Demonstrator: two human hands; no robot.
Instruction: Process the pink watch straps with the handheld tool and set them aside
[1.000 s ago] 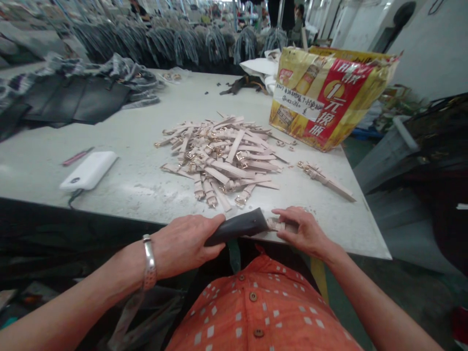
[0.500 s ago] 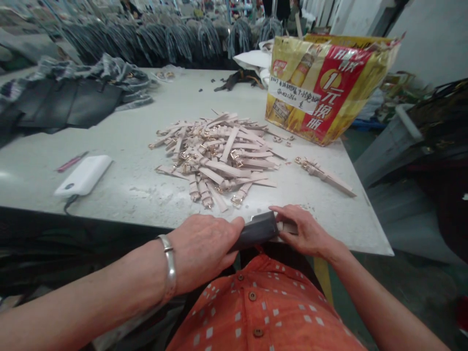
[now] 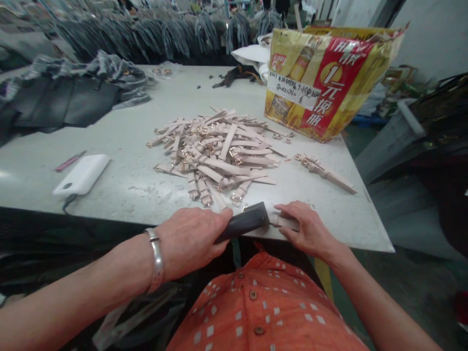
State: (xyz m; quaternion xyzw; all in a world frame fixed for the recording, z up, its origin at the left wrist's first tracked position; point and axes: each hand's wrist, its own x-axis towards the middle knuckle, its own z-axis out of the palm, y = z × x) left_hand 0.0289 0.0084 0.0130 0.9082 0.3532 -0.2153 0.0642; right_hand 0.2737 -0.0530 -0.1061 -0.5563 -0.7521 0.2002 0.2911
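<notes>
My left hand (image 3: 193, 239), with a silver bangle at the wrist, is wrapped round a dark rectangular bar (image 3: 248, 219). The bar slants up to the right over the table's near edge. Its exact kind does not show. Between thumb and fingers, my right hand (image 3: 305, 228) holds a pale pink strap (image 3: 287, 222), whose left part lies by the bar's right end. A small gold-coloured buckle shows just above the bar. Beyond my hands lies a heap of pale straps with gold buckles (image 3: 219, 151).
A few more straps (image 3: 323, 171) lie apart on the right of the table (image 3: 146, 190). A yellow and red carton (image 3: 310, 83) stands at the back right. To the left are a white power bank (image 3: 82, 174) with a cable, a pink pen-like item (image 3: 70, 161) and dark bag pieces (image 3: 69, 97).
My left hand and the dark bar have shifted left, away from my right hand. More of the strap shows between the bar and my right fingers.
</notes>
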